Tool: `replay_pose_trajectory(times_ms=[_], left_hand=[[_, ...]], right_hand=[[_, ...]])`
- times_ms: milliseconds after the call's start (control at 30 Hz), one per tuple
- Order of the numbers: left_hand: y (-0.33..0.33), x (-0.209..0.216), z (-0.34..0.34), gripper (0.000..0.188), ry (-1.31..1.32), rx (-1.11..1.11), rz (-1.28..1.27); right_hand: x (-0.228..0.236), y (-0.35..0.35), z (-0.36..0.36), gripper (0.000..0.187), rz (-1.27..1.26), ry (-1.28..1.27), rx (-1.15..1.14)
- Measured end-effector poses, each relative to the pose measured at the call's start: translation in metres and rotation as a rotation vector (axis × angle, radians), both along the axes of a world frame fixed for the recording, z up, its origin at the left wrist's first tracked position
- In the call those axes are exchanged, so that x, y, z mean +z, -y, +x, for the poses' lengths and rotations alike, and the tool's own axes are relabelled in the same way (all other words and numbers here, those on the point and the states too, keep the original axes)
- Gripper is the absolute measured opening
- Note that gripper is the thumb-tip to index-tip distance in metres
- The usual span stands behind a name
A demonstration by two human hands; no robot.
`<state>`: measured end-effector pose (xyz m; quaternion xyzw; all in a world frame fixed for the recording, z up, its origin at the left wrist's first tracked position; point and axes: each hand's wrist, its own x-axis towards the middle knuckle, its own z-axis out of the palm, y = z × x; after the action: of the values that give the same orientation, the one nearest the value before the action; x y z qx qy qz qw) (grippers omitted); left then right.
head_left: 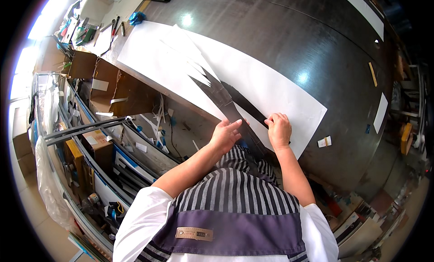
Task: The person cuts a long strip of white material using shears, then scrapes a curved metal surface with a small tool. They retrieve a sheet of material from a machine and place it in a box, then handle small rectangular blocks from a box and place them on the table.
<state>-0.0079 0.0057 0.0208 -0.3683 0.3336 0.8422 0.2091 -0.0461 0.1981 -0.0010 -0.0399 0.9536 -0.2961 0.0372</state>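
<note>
A long dark sheet (233,112) with thin pale lines slants across the near table edge, its lower end hanging in front of my striped apron. Its far end runs into jagged, pointed white strips (197,72). My left hand (225,134) grips the dark sheet's left edge, thumb on top and the other fingers partly hidden. A narrow dark band (246,104), perhaps the sheet's other edge or its shadow, stretches toward my right hand (279,130). The fingers of that hand are pinched together at the band's near end. Beneath lies a large white sheet (289,101).
The dark tabletop (266,31) holds a yellow strip (372,74), a small white card (324,142) and a blue crumpled item (136,18). Pens and a clipboard sit far left. A cardboard box (106,86) and racks of panels (131,165) stand left of the table.
</note>
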Motion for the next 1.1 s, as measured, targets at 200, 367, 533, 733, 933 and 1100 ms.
replay_pose_trajectory(times_ms=[200, 367, 533, 733, 933, 1100], left_hand=[[-0.001, -0.001, 0.0, 0.021, 0.011, 0.002, 0.008], [-0.002, 0.005, -0.002, 0.024, -0.061, 0.017, 0.094], [-0.004, 0.002, -0.001, 0.017, -0.017, 0.048, 0.022], [-0.004, 0.005, 0.0, 0.014, -0.01, 0.048, -0.002], [-0.001, 0.001, 0.002, 0.02, -0.006, 0.011, 0.033], [-0.004, 0.007, 0.0, 0.025, -0.026, 0.05, 0.061]], right_hand=[[0.025, 0.005, 0.002, 0.009, 0.039, -0.132, 0.064], [0.041, 0.007, 0.019, 0.012, -0.345, 0.218, 0.067], [0.019, 0.003, 0.012, 0.019, -0.217, 0.085, -0.01], [-0.004, 0.0, 0.002, 0.018, -0.062, 0.009, -0.051], [-0.001, -0.002, -0.001, 0.008, -0.037, -0.079, -0.054], [0.033, 0.003, 0.011, 0.009, -0.151, -0.016, 0.076]])
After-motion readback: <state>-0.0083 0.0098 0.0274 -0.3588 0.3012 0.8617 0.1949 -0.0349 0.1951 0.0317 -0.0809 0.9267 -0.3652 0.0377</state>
